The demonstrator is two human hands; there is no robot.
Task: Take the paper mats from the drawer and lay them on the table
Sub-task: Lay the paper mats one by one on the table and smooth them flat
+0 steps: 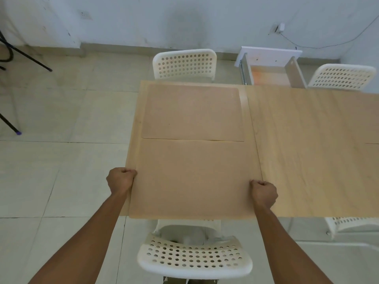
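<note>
A tan paper mat (192,179) lies over the near left part of the light wooden table (307,150). My left hand (121,180) is closed on its left edge and my right hand (263,193) is closed on its right edge. A second paper mat (192,112) lies flat on the far left part of the table, its near edge meeting the far edge of the held one. The white drawer (270,66) stands pulled open beyond the table's far edge, with a light orange-brown bottom showing inside.
White perforated chairs stand around the table: one (194,257) right below me, one (184,63) at the far side, one (342,76) at the far right, another (350,223) partly under the near right edge. Black stand legs (26,56) cross the tiled floor at left.
</note>
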